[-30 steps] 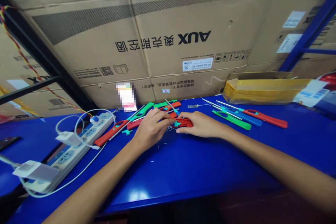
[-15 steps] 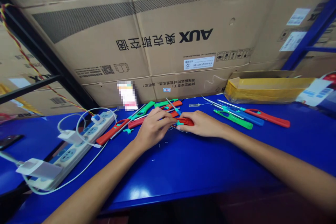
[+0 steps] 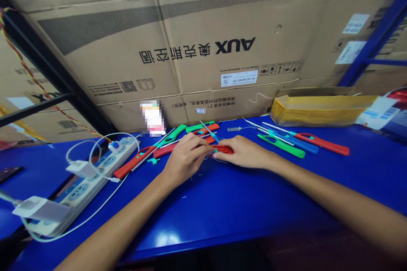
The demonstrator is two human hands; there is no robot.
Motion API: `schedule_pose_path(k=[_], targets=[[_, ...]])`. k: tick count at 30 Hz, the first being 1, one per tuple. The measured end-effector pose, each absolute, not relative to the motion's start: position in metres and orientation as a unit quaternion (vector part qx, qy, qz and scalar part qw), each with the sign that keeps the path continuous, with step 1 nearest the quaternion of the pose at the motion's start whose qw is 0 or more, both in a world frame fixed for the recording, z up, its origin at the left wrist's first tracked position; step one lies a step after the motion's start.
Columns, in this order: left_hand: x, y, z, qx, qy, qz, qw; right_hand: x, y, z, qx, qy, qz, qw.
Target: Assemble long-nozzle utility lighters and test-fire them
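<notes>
My right hand [image 3: 243,151] is closed round a red lighter handle [image 3: 225,149] with a small teal part at its left end. From the left, my left hand [image 3: 186,156] meets that end with fingers pinched; what they hold is too small to make out. Behind and left of the hands lie red and green long lighters [image 3: 135,161] with metal tubes. A loose teal piece [image 3: 153,161] rests left of my left hand. To the right are a green lighter [image 3: 281,146], a blue one [image 3: 305,144] and a red one [image 3: 330,143].
A white power strip [image 3: 92,186] with plugs and looping cables lies at the left of the blue table [image 3: 241,211]. Large cardboard [image 3: 190,17] stands behind. A yellow-taped open box [image 3: 321,110] sits at the back right, and a lit phone [image 3: 154,118] leans at the back.
The whole view has shifted slightly. My left fingers have moved a little closer to the red handle's end; my right hand keeps its hold.
</notes>
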State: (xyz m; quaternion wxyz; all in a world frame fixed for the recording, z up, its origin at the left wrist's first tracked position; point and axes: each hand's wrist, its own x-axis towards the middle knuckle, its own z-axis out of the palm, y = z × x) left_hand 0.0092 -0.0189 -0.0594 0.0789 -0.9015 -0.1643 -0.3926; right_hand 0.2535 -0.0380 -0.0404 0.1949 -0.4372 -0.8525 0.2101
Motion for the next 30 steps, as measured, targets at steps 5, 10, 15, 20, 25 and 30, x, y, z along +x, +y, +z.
schedule_pose_path(k=[5, 10, 15, 20, 25, 30], targets=[[0.0095, -0.0182, -0.0606, -0.896, -0.165, -0.406, 0.067, 0.2534, -0.0386, -0.0410, -0.446, -0.851, 0.197, 0.195], [0.0109, -0.0175, -0.0616, -0.897, -0.160, -0.411, 0.039, 0.2508, -0.0401, -0.0425, -0.454, -0.851, 0.181, 0.193], [0.0124, -0.0194, -0.0590, -0.892, -0.160, -0.421, 0.024, 0.2493, -0.0430, -0.0419, -0.467, -0.845, 0.172, 0.194], [0.0126, -0.0198, -0.0575, -0.893, -0.161, -0.420, 0.020, 0.2504, -0.0416, -0.0456, -0.469, -0.844, 0.161, 0.203], [0.0123, -0.0182, -0.0590, -0.893, -0.167, -0.417, 0.034, 0.2503, -0.0415, -0.0470, -0.465, -0.846, 0.158, 0.205], [0.0119, -0.0183, -0.0585, -0.893, -0.170, -0.414, 0.051, 0.2498, -0.0434, -0.0433, -0.464, -0.848, 0.158, 0.199]])
